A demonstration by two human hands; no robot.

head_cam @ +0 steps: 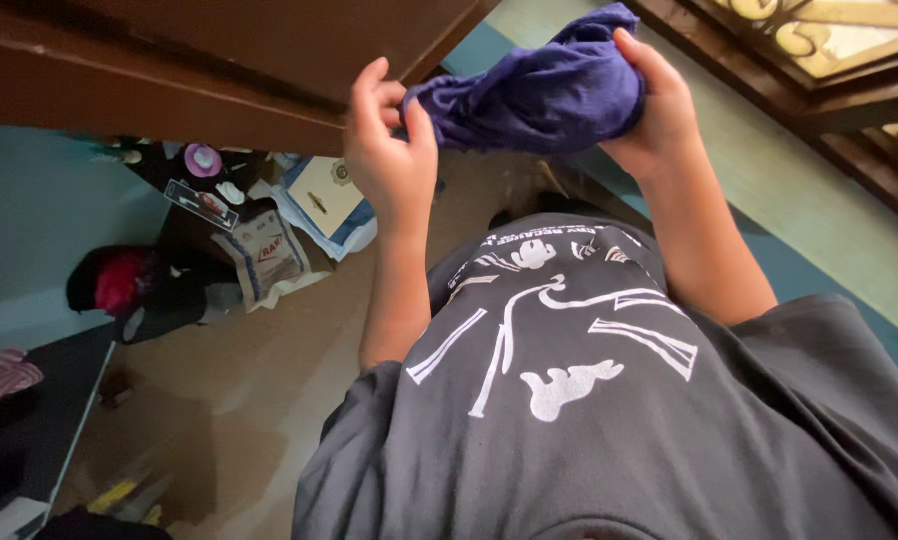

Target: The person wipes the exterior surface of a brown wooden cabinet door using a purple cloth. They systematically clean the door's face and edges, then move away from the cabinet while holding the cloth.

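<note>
A bunched purple cloth point(544, 90) is held up between both hands: the left hand point(389, 150) is pinched on one twisted end, the right hand point(654, 110) is wrapped round the bulk. It is judged soft, light and limp, best gripped by its ends. Below the hands a grey shirt point(609, 400) is seen; a cluttered floor point(269, 390) lies left of them

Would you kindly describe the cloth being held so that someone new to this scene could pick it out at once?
Start at the brown wooden panel across the top of the view. Just below its edge, the left hand and right hand grip a bunched cloth between them. It is the only deep purple-blue fabric, unlike the grey printed shirt below.
</note>
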